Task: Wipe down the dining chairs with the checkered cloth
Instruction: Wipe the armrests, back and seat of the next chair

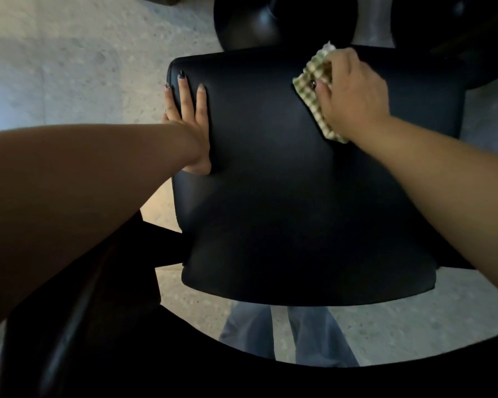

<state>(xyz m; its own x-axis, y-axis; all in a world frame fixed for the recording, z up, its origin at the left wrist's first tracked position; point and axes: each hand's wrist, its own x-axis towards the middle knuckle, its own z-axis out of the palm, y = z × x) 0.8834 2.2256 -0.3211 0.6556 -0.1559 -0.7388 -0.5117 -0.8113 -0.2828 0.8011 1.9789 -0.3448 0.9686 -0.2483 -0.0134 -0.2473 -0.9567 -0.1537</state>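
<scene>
Pale speckled floor [69, 67] runs around a black padded dining chair [299, 182], seen from above, with the round dark base of a table [247, 21] just beyond its far edge. The person's jeans [285, 331] show below the chair's near edge.

The left hand [184, 122] lies flat along the chair's left edge, fingers straight and slightly spread, pressing on the upholstery and holding nothing. The right hand [348, 93] is at the far right corner of the pad, fingers bent down over the checkered cloth [316, 90], pinning it to the surface; whether the thumb is tucked under the cloth I cannot tell.

The step in hand looks like wiping the padded surface, begun at that far right corner. To do it well, the left hand should brace the chair so it does not swing or slide, while the right draws the cloth in long overlapping passes from the far edge toward the near one, working across to the left edge. The palm should bear down evenly so the whole cloth touches, not only the fingertips. Seams and the rolled edges probably want a separate pass.

The cloth is small, woven in green and cream checks, folded or bunched into a rough strip, with one end sticking out past the fingers toward the far edge and the other trailing out under the wrist. It looks soft and limp, likely to ruck up if pushed rather than dragged.
</scene>
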